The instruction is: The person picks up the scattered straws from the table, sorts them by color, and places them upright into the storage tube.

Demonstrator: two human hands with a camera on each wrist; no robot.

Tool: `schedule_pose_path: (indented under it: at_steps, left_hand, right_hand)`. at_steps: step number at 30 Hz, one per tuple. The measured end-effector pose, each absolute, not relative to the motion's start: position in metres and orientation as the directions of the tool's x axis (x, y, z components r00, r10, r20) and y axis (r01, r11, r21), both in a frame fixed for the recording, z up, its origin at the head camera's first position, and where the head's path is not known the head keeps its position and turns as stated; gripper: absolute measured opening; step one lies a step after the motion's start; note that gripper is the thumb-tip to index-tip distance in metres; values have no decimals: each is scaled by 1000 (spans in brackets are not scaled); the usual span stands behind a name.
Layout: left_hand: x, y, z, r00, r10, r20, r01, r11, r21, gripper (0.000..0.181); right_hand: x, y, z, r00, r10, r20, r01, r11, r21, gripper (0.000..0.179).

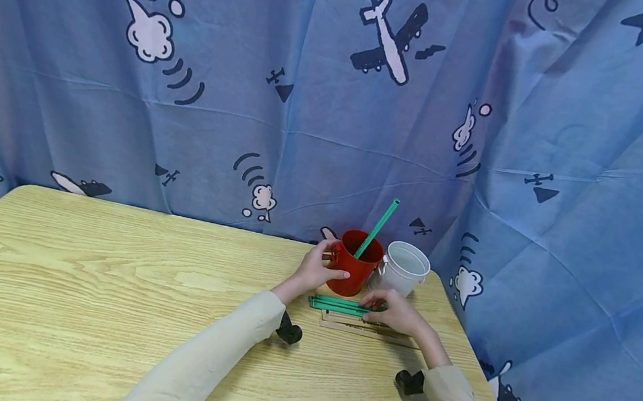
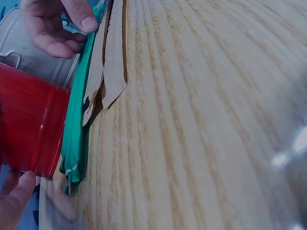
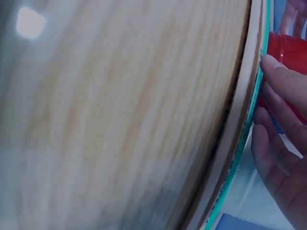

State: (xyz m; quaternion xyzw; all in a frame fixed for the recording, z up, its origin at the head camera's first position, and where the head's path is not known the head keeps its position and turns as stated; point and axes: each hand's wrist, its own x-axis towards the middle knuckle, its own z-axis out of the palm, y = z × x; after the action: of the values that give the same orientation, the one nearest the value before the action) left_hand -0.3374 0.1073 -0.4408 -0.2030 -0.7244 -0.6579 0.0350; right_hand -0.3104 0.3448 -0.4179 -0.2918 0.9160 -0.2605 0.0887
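My left hand [image 1: 313,269] holds the red bucket [image 1: 349,273] at its left side, with the thumb across the front. One long green stick [image 1: 379,227] leans inside the bucket, its upper end above the rim. In front of the buckets, several green sticks [image 1: 333,304] lie side by side on the table. My right hand [image 1: 395,309] pinches at their right part between thumb and fingers; how many it holds I cannot tell. The left wrist view shows that hand [image 2: 57,28] with its thumb against the green sticks [image 2: 79,105].
A white bucket [image 1: 403,266] with a wire handle stands right of the red one. Flat brown paper-like strips [image 1: 343,323] lie in front of the green sticks, partly under my right hand. The wooden table [image 1: 109,289] ends at a blue patterned curtain [image 1: 221,83] behind and to the right.
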Motion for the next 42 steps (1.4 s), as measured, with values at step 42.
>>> schedule_pose_path:
  at_steps: [42]
  left_hand:
    - [-340,110,-438,-943,244,228,248,52,967,68]
  right_hand:
    - [-298,335,-403,-792,-607,-70,-531,740,-412,5]
